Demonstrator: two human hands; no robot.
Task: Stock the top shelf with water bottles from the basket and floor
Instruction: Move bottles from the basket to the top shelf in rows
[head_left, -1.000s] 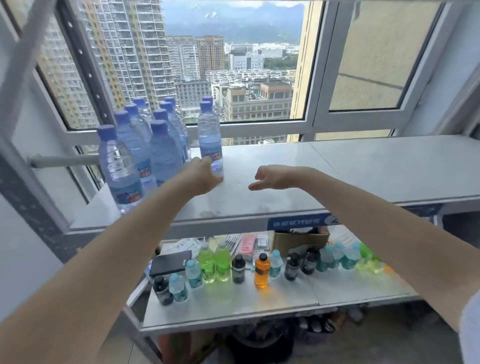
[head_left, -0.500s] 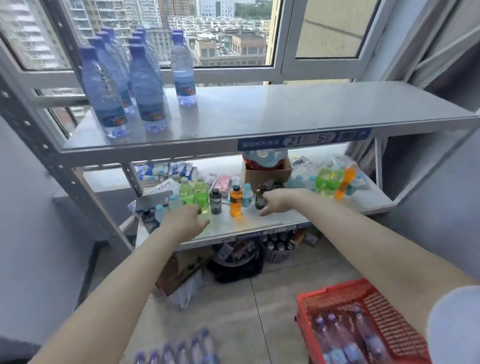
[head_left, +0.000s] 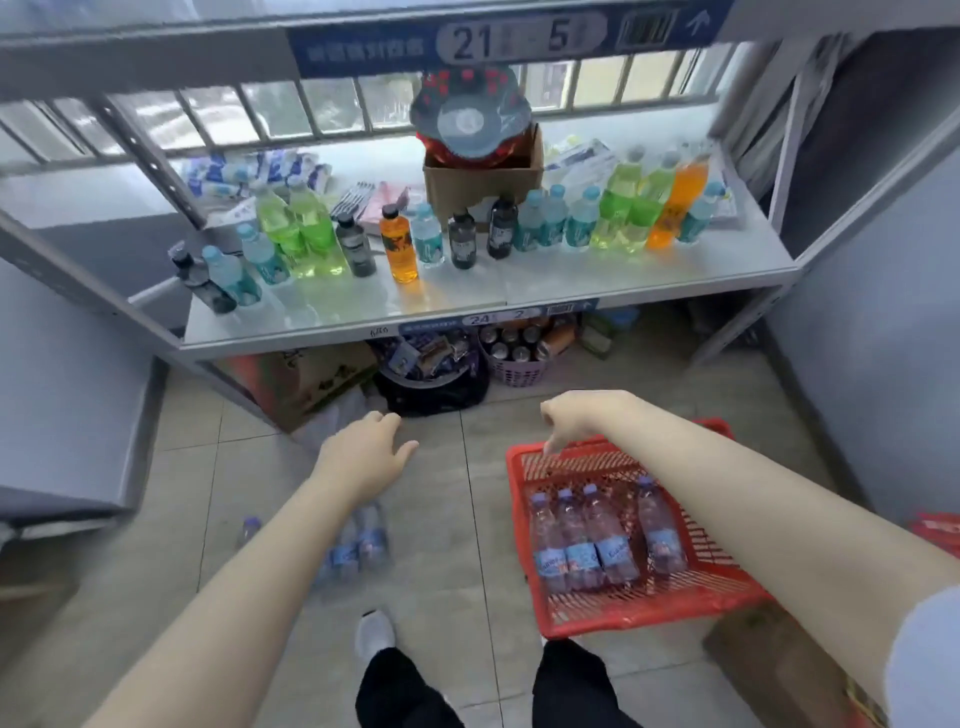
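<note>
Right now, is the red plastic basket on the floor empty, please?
No. The red plastic basket holds four clear water bottles, lying side by side on its bottom.

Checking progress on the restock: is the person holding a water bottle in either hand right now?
No: the left hand and right hand are both open and empty above the floor and red basket.

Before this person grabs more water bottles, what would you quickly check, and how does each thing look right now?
1. Left hand empty: ok, open, above the floor bottles.
2. Right hand empty: ok, holding nothing, over the red basket rim.
3. Bottles left in basket: ok, four water bottles lie inside.
4. Floor bottles reachable: ok, partly hidden by the forearm.
5. Room on top shelf: cannot tell, only its front edge shows.
</note>
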